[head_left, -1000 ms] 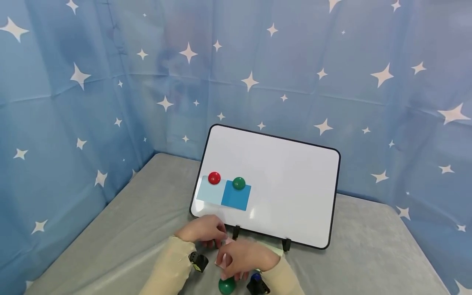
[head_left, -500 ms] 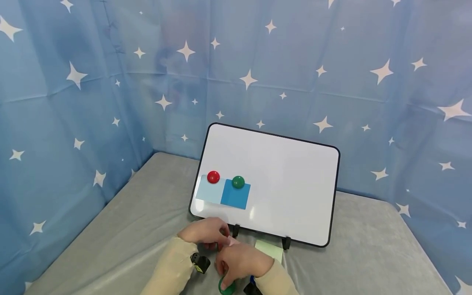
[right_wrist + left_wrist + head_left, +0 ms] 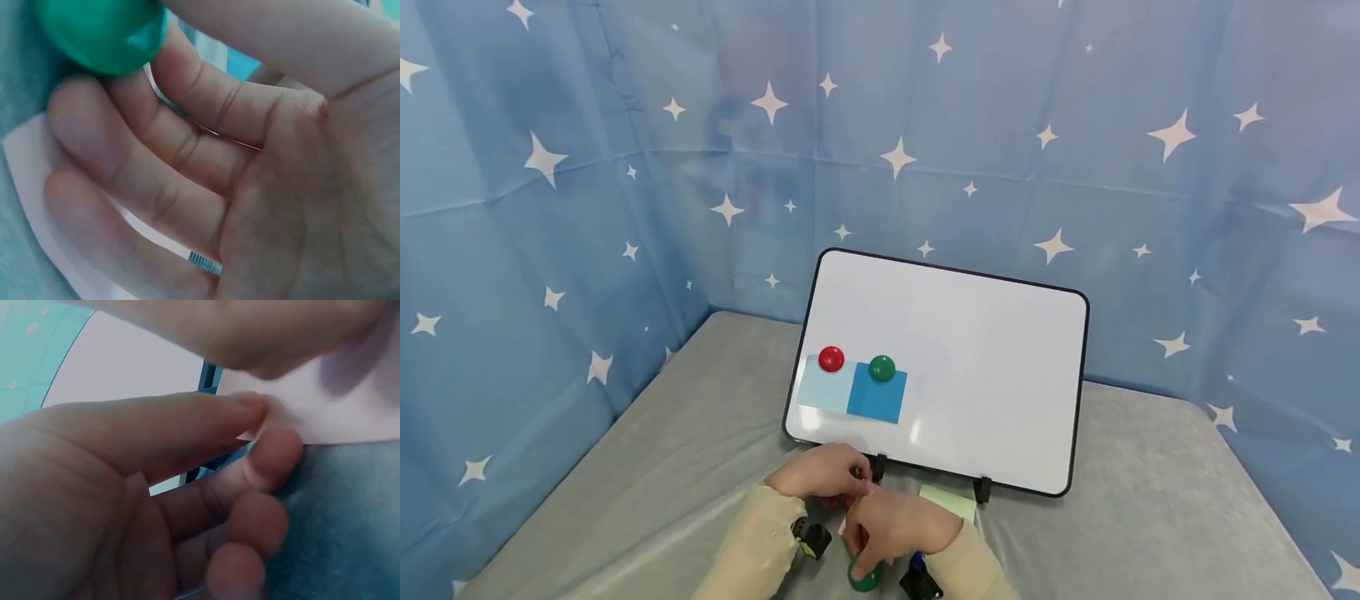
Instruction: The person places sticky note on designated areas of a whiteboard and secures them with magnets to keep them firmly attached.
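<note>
My left hand (image 3: 823, 471) pinches a corner of a pink paper note (image 3: 350, 419) between thumb and forefinger, just below the whiteboard (image 3: 992, 375). Over the note, my right hand (image 3: 904, 523) grips a round green magnet (image 3: 868, 580) low above the grey cloth. In the right wrist view the green magnet (image 3: 103, 31) sits at the fingertips, and the pink note shows beneath the fingers. Most of the note is hidden by my hands in the head view. On the board, a red magnet (image 3: 831, 359) overlaps a light blue note (image 3: 822, 390), and another green magnet (image 3: 882, 368) overlaps a blue note (image 3: 877, 402).
Black stand feet (image 3: 982, 490) hold the tilted whiteboard at its lower edge. A pale green note (image 3: 949, 502) lies beside the right foot. Something dark blue (image 3: 917, 561) shows partly behind my right wrist. A starry blue curtain (image 3: 970, 150) hangs behind the grey-covered table (image 3: 1150, 492).
My right thumb and fingers have come down onto the green magnet on the table and now grip it. The left hand has shifted slightly right. The head view has moved a little.
</note>
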A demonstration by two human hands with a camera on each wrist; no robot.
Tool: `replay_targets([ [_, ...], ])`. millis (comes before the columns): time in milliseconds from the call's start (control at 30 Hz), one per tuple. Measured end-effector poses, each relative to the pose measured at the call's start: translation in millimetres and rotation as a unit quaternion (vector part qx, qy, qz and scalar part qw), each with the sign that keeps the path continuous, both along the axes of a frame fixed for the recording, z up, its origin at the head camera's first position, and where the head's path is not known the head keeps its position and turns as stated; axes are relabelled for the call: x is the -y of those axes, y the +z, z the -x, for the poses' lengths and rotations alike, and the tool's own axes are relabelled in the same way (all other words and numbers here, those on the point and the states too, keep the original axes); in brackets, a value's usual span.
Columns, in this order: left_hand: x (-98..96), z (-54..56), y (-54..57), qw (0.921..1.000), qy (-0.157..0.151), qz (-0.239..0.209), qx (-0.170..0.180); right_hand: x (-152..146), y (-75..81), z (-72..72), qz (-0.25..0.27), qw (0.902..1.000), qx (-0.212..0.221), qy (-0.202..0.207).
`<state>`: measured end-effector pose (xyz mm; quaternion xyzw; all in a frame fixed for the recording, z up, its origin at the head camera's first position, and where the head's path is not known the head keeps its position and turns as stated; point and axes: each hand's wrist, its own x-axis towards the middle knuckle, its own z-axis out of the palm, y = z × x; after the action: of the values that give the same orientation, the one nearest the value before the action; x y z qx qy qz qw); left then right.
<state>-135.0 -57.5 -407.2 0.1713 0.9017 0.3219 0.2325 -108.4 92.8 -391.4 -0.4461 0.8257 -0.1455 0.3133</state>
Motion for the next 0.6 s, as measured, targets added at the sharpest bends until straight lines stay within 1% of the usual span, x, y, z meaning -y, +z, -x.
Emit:
replay_targets([
  [133, 1.3, 1.0, -0.4, 1.0, 0.005, -0.003, -0.001, -2.0, 1.3, 1.5, 0.015, 0.9997, 0.015, -0.012],
  [267, 1.8, 1.8, -1.2, 0.9999, 0.005, 0.002, -0.013, -2.8, 1.2, 3.2, 0.033, 0.9991, 0.026, 0.0],
  [367, 2.3, 1.9, -0.5, 0.9995, 0.008, 0.015, -0.027, -2.8, 0.3, 5.4, 0.048, 0.9984, 0.02, 0.021],
  [467, 3.4, 1.8, 1.2, 0.999, 0.012, 0.028, -0.034, -2.9, -0.2, 7.1, 0.059, 0.9975, -0.003, 0.039],
  [600, 5.5, 1.6, 2.4, 0.9988, 0.014, 0.03, -0.036, -4.5, 1.5, 7.5, 0.059, 0.9976, -0.011, 0.035],
])
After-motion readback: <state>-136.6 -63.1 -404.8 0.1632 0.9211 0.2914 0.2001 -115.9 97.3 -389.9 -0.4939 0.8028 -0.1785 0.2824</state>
